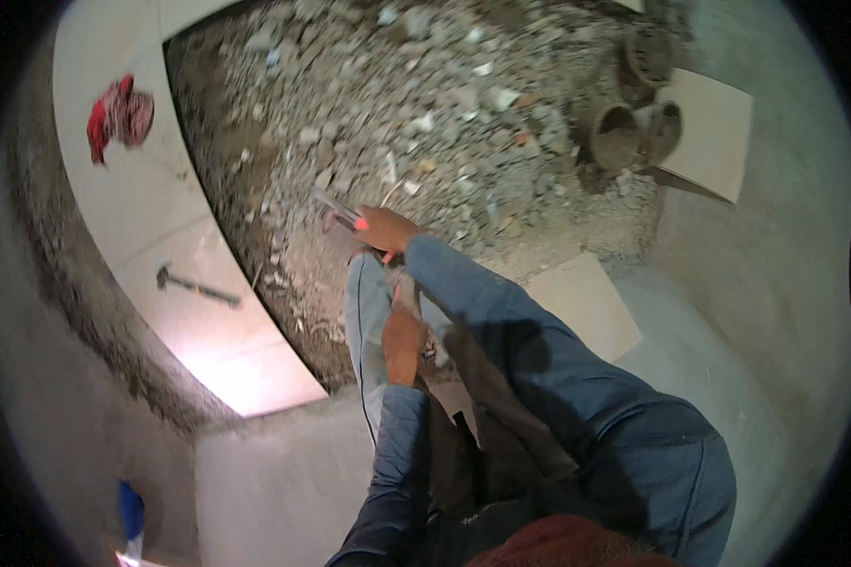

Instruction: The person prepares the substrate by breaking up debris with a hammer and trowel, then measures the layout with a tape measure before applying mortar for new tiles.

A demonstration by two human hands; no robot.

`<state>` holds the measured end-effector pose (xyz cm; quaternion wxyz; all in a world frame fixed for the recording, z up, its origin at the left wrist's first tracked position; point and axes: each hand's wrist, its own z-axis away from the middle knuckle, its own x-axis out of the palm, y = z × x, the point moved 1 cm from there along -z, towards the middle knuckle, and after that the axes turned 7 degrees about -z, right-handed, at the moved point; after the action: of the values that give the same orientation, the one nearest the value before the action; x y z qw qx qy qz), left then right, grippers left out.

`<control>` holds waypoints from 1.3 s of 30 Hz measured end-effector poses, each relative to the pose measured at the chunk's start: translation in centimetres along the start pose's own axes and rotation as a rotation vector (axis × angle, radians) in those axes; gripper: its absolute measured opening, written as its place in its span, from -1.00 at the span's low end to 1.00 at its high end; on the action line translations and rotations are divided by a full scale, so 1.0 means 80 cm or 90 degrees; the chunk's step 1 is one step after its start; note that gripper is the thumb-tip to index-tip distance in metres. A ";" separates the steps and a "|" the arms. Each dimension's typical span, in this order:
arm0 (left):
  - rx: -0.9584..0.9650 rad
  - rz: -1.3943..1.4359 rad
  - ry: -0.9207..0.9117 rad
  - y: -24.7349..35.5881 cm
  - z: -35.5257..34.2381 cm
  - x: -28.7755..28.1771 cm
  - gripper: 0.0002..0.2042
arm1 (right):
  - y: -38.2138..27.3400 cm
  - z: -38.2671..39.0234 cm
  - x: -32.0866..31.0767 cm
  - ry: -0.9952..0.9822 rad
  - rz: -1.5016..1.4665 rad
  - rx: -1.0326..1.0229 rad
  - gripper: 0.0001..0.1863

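My right hand [385,230] is closed around a grey metal tool [335,204] with orange-red parts, held just above the rubble past my knee; blur hides its exact kind. Closer to me, my left hand [404,342] rests low between my legs with its fingers mostly curled. Whatever it grips, if anything, is hidden. A hammer [199,285] with a dark handle lies to the left on a strip of pale tiles [213,250]. Farther up that strip sits a crumpled red cloth or glove [123,118].
Broken rubble [388,123] fills the ground ahead. Mortar-stained containers [616,137] lie at the far right beside a loose pale tile [714,132]. Another tile [586,307] is near my right arm. A blue object [130,510] stands at lower left, by the grey wall.
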<state>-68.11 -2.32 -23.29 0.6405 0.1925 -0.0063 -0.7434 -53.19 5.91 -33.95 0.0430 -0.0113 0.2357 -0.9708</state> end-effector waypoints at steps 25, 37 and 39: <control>0.097 0.338 -0.127 0.350 0.320 -0.236 -0.48 | -0.077 0.620 -0.125 0.363 -0.236 -0.269 -0.56; -0.056 0.448 -0.202 0.628 0.195 -0.198 -0.72 | 0.424 0.584 -0.373 0.619 -0.794 0.139 -0.40; -0.055 0.451 -0.259 0.713 0.186 -0.183 -0.74 | 0.521 0.580 -0.369 0.608 -0.780 0.198 -0.26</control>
<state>-16.74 -2.16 9.20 0.8501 0.0006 -0.1678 -0.4991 -18.54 -49.56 -11.85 -0.6040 0.2852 0.0421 -0.7430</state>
